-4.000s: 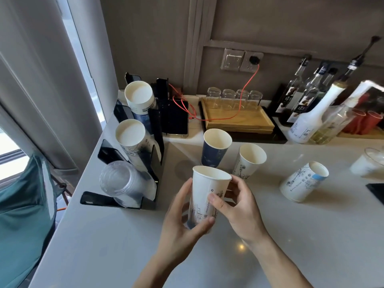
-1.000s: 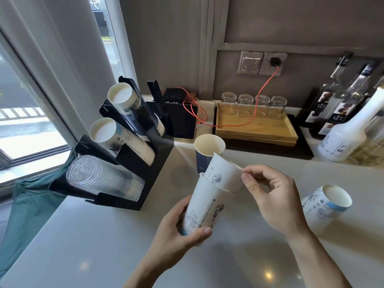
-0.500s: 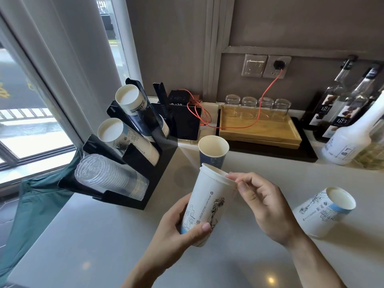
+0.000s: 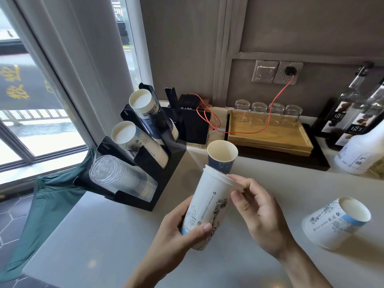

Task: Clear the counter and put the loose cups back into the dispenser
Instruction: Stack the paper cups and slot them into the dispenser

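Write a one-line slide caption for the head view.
Left hand holds nested white cups, right hand at rim, beside black dispenser.

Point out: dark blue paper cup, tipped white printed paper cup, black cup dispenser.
dark blue paper cup [image 4: 221,165], head view, outer wall.
tipped white printed paper cup [image 4: 332,224], head view, side.
black cup dispenser [image 4: 166,163], head view, side panel.

The dark cup's [image 4: 220,165] base hides behind the held white cup [image 4: 207,206]; 2 syrup bottles [image 4: 353,113] run off the right edge
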